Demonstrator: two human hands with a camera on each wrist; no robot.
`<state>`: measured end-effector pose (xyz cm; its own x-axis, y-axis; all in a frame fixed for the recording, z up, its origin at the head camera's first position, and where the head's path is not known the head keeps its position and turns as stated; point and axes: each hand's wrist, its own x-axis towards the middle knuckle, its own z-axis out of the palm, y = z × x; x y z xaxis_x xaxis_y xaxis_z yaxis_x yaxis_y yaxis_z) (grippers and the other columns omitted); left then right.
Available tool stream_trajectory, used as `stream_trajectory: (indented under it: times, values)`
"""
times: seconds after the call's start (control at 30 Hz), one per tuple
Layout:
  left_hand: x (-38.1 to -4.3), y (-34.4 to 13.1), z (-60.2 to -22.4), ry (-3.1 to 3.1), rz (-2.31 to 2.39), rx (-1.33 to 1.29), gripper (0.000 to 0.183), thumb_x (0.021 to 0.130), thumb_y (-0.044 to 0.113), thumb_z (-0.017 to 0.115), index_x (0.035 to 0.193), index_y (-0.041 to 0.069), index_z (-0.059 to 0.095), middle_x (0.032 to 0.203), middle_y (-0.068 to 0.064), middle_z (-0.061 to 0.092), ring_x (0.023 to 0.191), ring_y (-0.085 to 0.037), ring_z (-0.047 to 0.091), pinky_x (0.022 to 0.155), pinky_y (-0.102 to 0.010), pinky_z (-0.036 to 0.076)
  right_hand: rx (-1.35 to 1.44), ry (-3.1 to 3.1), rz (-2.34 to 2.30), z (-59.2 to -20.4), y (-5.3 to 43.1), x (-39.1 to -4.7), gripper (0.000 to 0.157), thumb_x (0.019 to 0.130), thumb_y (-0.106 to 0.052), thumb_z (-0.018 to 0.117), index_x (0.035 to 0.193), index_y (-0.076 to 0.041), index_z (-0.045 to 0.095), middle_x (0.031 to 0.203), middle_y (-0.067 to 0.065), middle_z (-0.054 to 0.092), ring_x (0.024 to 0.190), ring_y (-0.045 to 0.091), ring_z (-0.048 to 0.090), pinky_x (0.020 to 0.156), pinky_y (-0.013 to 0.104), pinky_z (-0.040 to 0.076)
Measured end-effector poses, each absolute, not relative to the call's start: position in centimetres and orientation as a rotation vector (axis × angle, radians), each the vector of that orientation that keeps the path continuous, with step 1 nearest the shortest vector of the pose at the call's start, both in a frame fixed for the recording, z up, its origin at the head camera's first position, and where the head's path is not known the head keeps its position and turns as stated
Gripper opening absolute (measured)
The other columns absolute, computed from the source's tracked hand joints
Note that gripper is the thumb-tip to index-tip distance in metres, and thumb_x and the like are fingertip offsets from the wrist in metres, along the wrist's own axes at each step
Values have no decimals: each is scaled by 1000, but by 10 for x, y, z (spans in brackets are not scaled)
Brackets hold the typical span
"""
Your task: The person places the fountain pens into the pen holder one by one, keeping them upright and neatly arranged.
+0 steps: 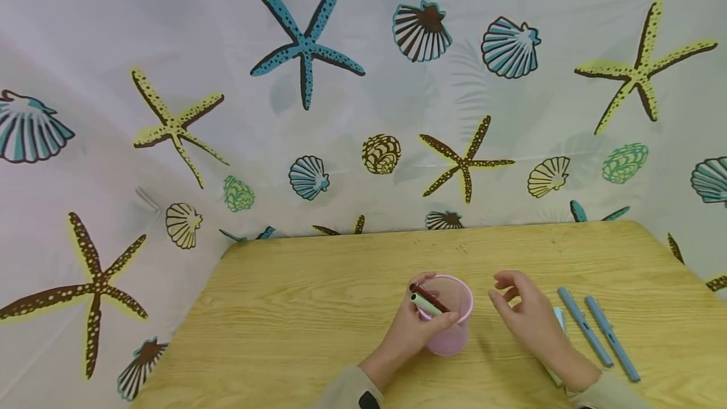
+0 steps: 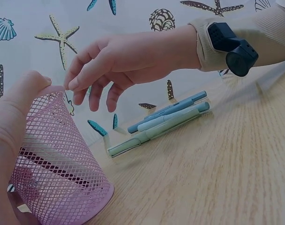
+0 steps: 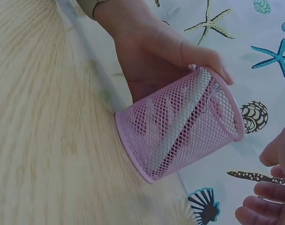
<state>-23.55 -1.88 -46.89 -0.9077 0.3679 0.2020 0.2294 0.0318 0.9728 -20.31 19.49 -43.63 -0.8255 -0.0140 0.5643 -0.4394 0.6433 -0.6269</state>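
Note:
My left hand [image 1: 404,328] grips a pink mesh pen cup [image 1: 451,341], with the thumb over its rim and the fingers round the far side. Inside the cup lean a dark red pen [image 1: 431,300] and a pale green pen [image 1: 425,305], their ends sticking out toward the left. The right wrist view shows both through the mesh of the cup [image 3: 189,129]. To the right of the cup, my right hand [image 1: 528,314] hovers with loosely bent fingers, holding nothing. Beneath it lies another green pen [image 2: 156,130], partly hidden by the arm in the head view.
Two blue pens [image 1: 585,327] lie side by side on the wooden table [image 1: 295,308], right of my right hand. A light blue pen end [image 1: 559,317] shows beside that hand. A cloth [image 1: 363,100] printed with starfish and shells hangs behind the table.

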Motion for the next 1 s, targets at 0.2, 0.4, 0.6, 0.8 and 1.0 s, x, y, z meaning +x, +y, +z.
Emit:
stream_trajectory:
  times: [0.2, 0.4, 0.6, 0.8, 1.0]
  values:
    - [-237, -19, -470, 2177, 2021, 630, 69, 79, 27, 74, 136, 29, 34, 128, -18, 44, 117, -30, 46, 94, -45, 40, 321, -2386, 1110, -437, 204, -202, 21, 89, -12, 63, 107, -4, 58, 98, 5, 61, 77, 16, 55, 58, 24, 47]
    - [-237, -20, -471, 2143, 2028, 616, 66, 80, 26, 73, 133, 36, 35, 129, -19, 43, 117, -32, 46, 95, -45, 39, 266, -2490, 1169, -438, 213, -200, 25, 91, -17, 60, 111, -2, 56, 102, 10, 59, 79, 17, 55, 60, 25, 47]
    - [-236, -20, -470, 2155, 2009, 633, 67, 81, 26, 73, 134, 35, 34, 128, -18, 42, 117, -31, 46, 94, -44, 40, 209, -2565, 1147, -438, 225, -197, 32, 93, -21, 58, 116, 0, 53, 103, 12, 57, 81, 18, 54, 62, 26, 47]
    - [-236, -20, -470, 2159, 2008, 636, 67, 80, 27, 73, 134, 35, 34, 128, -17, 43, 118, -31, 45, 95, -44, 39, 190, -2555, 1086, -440, 238, -195, 30, 93, -20, 58, 114, 1, 53, 99, 12, 58, 79, 18, 54, 61, 25, 47]
    - [-237, -20, -472, 2154, 2014, 632, 70, 80, 25, 73, 136, 33, 32, 129, -17, 43, 118, -31, 44, 95, -45, 39, 189, -2566, 1036, -436, 254, -193, 32, 93, -20, 57, 113, 5, 52, 100, 16, 58, 79, 21, 56, 58, 25, 46]
